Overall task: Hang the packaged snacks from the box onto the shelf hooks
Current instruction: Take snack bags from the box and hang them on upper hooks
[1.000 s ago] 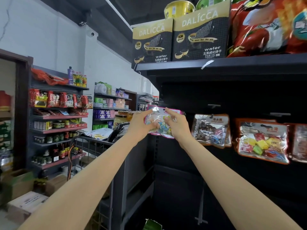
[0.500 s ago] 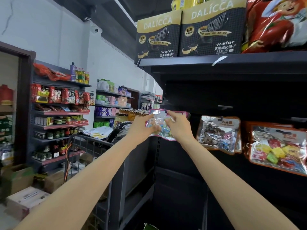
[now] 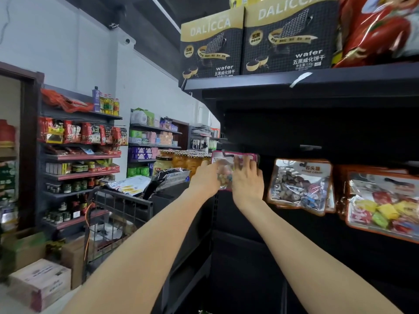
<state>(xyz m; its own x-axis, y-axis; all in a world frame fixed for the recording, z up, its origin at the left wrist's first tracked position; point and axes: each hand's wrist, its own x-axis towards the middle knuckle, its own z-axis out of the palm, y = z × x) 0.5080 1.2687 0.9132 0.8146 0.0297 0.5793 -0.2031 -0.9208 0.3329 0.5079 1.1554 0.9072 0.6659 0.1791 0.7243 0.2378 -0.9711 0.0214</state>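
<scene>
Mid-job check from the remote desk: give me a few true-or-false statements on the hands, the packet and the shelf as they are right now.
1. Both hands hold the pink-edged candy packet. True: left hand and right hand grip it.
2. The packet is down in the box. False: it is raised against the dark shelf, level with the hanging bags.
3. A brown candy bag hangs to the packet's right. True.
4. The wafer boxes stand below the hanging bags. False: they stand on the shelf above.

Both arms stretched fwd & up, bare forearms converging. Left hand [image 3: 205, 179] & right hand [image 3: 247, 180] raised side by side, fingers curled, pinching the pink-edged candy packet [image 3: 223, 175] btwn them.
</scene>
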